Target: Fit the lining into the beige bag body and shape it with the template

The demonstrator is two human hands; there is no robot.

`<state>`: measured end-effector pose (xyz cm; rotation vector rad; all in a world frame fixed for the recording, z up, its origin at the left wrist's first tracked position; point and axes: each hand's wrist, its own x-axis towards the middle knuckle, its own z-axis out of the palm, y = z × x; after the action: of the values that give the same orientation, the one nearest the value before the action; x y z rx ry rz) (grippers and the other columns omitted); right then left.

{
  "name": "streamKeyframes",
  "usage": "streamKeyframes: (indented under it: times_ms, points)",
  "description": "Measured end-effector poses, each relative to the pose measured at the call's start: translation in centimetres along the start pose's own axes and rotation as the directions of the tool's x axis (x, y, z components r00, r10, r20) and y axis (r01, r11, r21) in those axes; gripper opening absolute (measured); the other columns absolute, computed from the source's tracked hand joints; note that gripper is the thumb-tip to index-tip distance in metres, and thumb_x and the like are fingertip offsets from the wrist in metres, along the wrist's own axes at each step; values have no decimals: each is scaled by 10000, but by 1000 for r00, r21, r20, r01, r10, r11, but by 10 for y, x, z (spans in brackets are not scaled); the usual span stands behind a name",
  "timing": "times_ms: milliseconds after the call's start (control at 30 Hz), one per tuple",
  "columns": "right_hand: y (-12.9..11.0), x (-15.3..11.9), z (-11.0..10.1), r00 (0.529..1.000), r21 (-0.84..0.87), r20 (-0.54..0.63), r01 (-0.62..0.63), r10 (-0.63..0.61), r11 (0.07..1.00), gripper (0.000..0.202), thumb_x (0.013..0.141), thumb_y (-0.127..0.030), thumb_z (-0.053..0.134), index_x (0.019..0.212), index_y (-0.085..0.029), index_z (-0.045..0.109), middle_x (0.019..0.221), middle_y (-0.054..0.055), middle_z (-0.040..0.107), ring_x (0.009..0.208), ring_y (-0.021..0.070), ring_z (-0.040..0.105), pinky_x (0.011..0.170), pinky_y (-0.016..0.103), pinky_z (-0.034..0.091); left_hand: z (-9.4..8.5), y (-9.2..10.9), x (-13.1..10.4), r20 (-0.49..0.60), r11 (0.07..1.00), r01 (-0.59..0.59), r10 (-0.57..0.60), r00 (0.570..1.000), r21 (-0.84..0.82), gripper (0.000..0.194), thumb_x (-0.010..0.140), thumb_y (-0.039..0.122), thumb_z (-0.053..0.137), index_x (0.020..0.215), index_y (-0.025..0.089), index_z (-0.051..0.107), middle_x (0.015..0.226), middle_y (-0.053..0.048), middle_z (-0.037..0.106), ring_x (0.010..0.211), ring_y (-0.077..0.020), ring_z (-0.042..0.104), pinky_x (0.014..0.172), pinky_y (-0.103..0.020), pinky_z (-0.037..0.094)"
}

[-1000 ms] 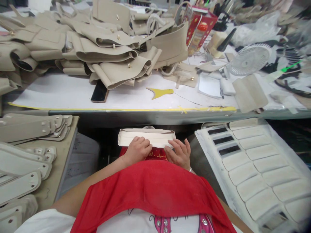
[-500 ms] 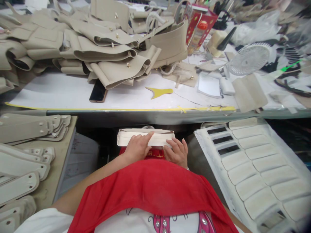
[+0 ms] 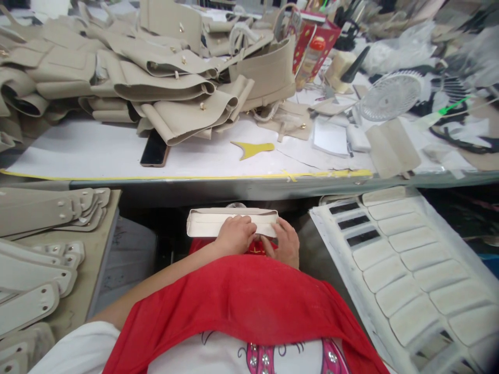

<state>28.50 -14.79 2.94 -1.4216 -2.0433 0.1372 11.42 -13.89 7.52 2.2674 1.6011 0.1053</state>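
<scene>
A long, narrow, box-like leather bag piece (image 3: pixel 206 222), pale inside with raised beige edges, sits in front of my lap below the table edge. My left hand (image 3: pixel 236 232) lies over its near middle, fingers bent together and pressed onto it. At the piece's right end is my right hand (image 3: pixel 286 241), its fingers curled over the corner and the thumb on the near side. The underside of the piece and whatever supports it are hidden.
A white-covered table (image 3: pixel 105 150) ahead bears piled beige bag parts (image 3: pixel 167 83), a phone (image 3: pixel 155 149), a yellow scrap (image 3: pixel 253 149) and a fan (image 3: pixel 390 96). Leather straps (image 3: pixel 35 208) lie on a left board; a right board (image 3: pixel 327 228) carries rows of pale pieces (image 3: pixel 393 275).
My left hand has slid right along the piece, and its extended index finger has curled in. My right hand has closed from spread fingers around the right end.
</scene>
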Motion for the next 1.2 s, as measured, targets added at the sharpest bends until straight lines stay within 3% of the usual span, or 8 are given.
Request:
streamKeyframes:
  times_ms: [133, 300, 500, 633, 700, 833, 1033, 1200]
  points:
    - [-1, 2, -4, 956, 20, 29, -292, 291, 956, 433, 671, -474, 606, 970, -189, 476, 974, 115, 550, 896, 232, 517, 754, 347, 430, -4, 3, 2, 10, 1000, 10, -10, 1000, 28, 186, 824, 315, 491, 807, 182, 621, 873, -69, 581, 849, -221, 526, 683, -331, 396]
    - [-1, 8, -11, 785, -41, 325, -546, 528, 837, 419, 626, -593, 587, 620, -194, 460, 588, 10, 514, 544, 145, 451, 509, 268, 336, -7, 4, 2, 37, 999, 35, -36, 999, 34, 187, 818, 296, 485, 813, 174, 627, 862, -81, 601, 854, -236, 541, 692, -341, 414]
    - [-16, 27, -18, 416, 121, 812, -806, 409, 579, 491, 770, -538, 445, 453, -166, 498, 431, 1, 495, 427, 99, 418, 452, 238, 305, -11, 1, 4, 68, 999, 41, -43, 997, 20, 196, 808, 295, 493, 773, 163, 635, 812, -92, 634, 801, -240, 580, 673, -341, 425]
    - [-17, 34, -16, 206, 112, 939, -941, 277, 321, 454, 790, -494, 460, 505, -154, 555, 410, -11, 505, 383, 81, 415, 424, 216, 307, -14, 0, 6, 80, 999, 41, -42, 996, 15, 203, 796, 299, 500, 760, 158, 641, 797, -102, 644, 797, -257, 593, 647, -344, 425]
    - [-14, 33, -12, 149, 109, 960, -979, 237, 175, 419, 789, -475, 479, 552, -144, 578, 401, -14, 506, 365, 76, 414, 408, 207, 307, -14, -1, 7, 84, 999, 36, -36, 996, 12, 200, 798, 279, 489, 764, 154, 642, 797, -105, 645, 801, -260, 594, 647, -345, 423]
    - [-13, 29, -4, 155, 165, 968, -986, 200, -35, 293, 763, -418, 540, 674, -146, 604, 541, 18, 611, 510, 120, 571, 540, 239, 445, -13, -2, 10, 88, 1000, 23, -24, 996, 16, 209, 804, 251, 461, 768, 150, 640, 802, -112, 643, 803, -263, 594, 651, -351, 420]
    - [-28, 39, -8, 306, 296, 930, -952, 204, 80, 277, 787, -437, 509, 751, -179, 601, 826, 73, 683, 784, 178, 637, 718, 297, 492, -15, -9, 17, 98, 1000, 17, -17, 995, -2, 215, 815, 277, 457, 756, 161, 629, 811, -99, 646, 807, -263, 590, 653, -355, 420]
    - [-24, 35, 0, 275, 272, 943, -961, 188, 41, 333, 817, -460, 471, 861, -166, 620, 890, 87, 677, 718, 161, 635, 702, 294, 488, -18, -22, 9, 84, 997, 68, -65, 994, -32, 165, 804, 309, 507, 862, 171, 577, 833, -78, 641, 818, -244, 582, 668, -343, 412]
